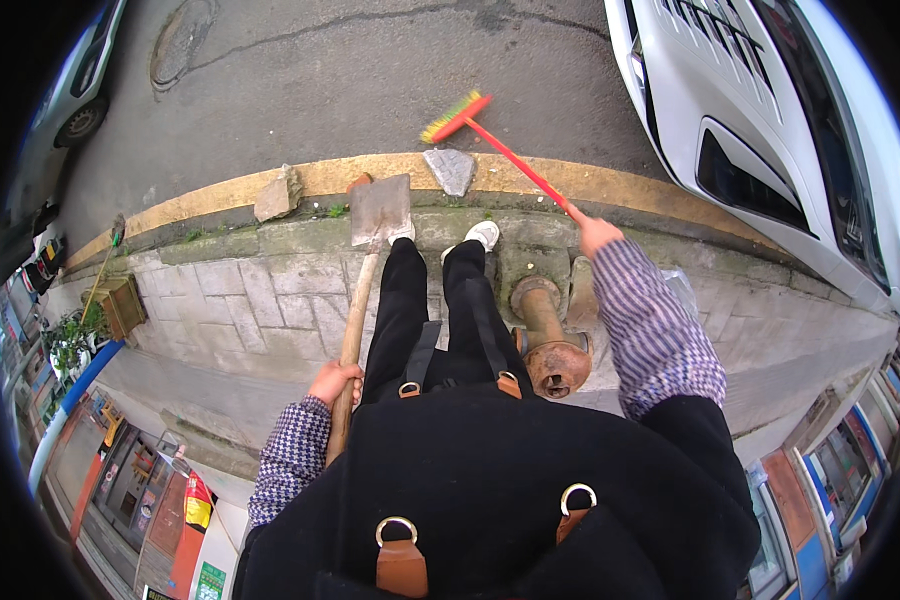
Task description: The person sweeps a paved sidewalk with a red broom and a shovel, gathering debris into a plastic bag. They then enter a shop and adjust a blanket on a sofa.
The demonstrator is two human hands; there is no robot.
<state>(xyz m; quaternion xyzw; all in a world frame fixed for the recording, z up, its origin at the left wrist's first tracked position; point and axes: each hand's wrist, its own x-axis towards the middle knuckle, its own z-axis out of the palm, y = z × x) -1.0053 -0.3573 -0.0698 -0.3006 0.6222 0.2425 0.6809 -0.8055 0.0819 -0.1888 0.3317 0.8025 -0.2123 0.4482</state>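
Observation:
My left hand (336,382) is closed around the wooden handle of a shovel (354,330), whose flat metal blade points away from me beside my shoe. In my right hand (598,234), at the end of an outstretched arm, is the red handle of a push broom (461,120). Its red head with yellow and green bristles is over the asphalt, just past the yellow line; the bristles look slightly blurred. A grey stone slab (450,171) lies on the yellow line, nearer to me than the broom head. Left of the shovel blade rests a tan rock (278,195), and a reddish brick piece (360,181) shows behind the blade.
A rusty fire hydrant (551,337) stands on the paved sidewalk close to my right leg. The stone curb (307,232) runs across in front of me. A white car (727,127) is at the right, another vehicle (82,97) at the far left. A planter box (120,306) stands left.

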